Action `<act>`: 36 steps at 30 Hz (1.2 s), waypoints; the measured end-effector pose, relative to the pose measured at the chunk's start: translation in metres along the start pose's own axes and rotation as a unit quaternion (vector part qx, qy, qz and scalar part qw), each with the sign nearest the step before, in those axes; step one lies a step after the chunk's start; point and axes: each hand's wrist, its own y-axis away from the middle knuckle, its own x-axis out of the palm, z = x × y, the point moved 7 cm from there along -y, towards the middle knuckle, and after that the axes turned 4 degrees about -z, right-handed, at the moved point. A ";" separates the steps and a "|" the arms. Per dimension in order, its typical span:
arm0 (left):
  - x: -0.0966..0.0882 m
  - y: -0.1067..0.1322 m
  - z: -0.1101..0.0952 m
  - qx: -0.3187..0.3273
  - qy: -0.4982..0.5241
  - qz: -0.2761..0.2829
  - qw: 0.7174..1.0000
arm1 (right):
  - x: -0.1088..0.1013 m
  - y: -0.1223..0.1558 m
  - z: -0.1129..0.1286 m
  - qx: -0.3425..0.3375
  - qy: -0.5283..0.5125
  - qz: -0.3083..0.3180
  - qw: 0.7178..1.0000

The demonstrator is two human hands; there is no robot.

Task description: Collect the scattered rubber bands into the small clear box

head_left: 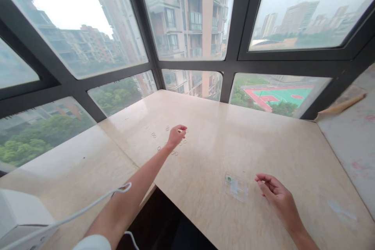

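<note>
My left hand (177, 135) reaches out over the middle of the table, its fingers drawn together in a pinch. At its fingertips there is a faint small ring; whether the fingers grip it I cannot tell. Around this hand lie several thin small rings, among them a pair (154, 135) to the left and another pair (175, 153) nearer me. My right hand (277, 195) hovers at the near right with thumb and fingers curled together; anything between them is too small to make out. Just left of it lies a clear plastic case (236, 186) with a green-and-white piece inside.
The pale wooden table (222, 140) fills the corner below the windows. A white cable (96, 203) crosses my left forearm. At the near left stands a white box (23, 218). A clear plastic wrapper (340, 209) lies at the right. A dark gap (170, 222) opens below the table's front edge.
</note>
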 end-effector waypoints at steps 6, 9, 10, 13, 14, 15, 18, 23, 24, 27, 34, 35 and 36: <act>-0.067 -0.066 0.059 -0.062 -0.119 -0.002 0.991 | -0.001 -0.001 -0.006 0.016 0.011 0.001 1.000; -0.081 -0.080 0.081 -0.074 -0.155 0.019 0.985 | -0.001 -0.001 -0.006 0.026 0.019 0.001 0.999; -0.081 -0.083 0.086 -0.073 -0.161 0.028 0.984 | -0.001 -0.001 -0.006 0.029 0.021 0.000 0.999; -0.073 -0.087 0.095 -0.062 -0.166 0.054 0.983 | -0.001 -0.001 -0.008 0.040 0.019 0.001 0.999; -0.069 -0.087 0.097 -0.057 -0.166 0.059 0.983 | -0.001 -0.001 -0.009 0.044 0.017 0.002 0.999; -0.065 -0.087 0.098 -0.050 -0.166 0.063 0.983 | -0.001 -0.001 -0.011 0.047 0.016 0.003 0.999; -0.054 -0.085 0.098 -0.029 -0.158 0.074 0.984 | -0.002 -0.002 -0.015 0.046 0.013 0.007 0.999; -0.046 -0.084 0.092 -0.005 -0.120 0.106 0.987 | -0.001 -0.001 -0.020 0.038 0.014 0.015 0.999; -0.048 -0.086 0.091 -0.002 -0.116 0.102 0.988 | -0.001 -0.001 -0.020 0.037 0.014 0.015 0.999; -0.057 -0.094 0.089 0.007 -0.124 0.072 0.990 | -0.002 -0.001 -0.019 0.035 0.016 0.013 0.999; -0.065 -0.108 0.090 0.036 -0.193 0.075 0.978 | -0.003 -0.001 -0.012 0.026 0.027 0.005 0.999; -0.064 -0.109 0.090 0.044 -0.207 0.081 0.974 | -0.003 -0.001 -0.010 0.026 0.027 0.003 0.999; -0.063 -0.110 0.090 0.053 -0.221 0.087 0.970 | -0.003 -0.001 -0.009 0.027 0.028 0.000 0.999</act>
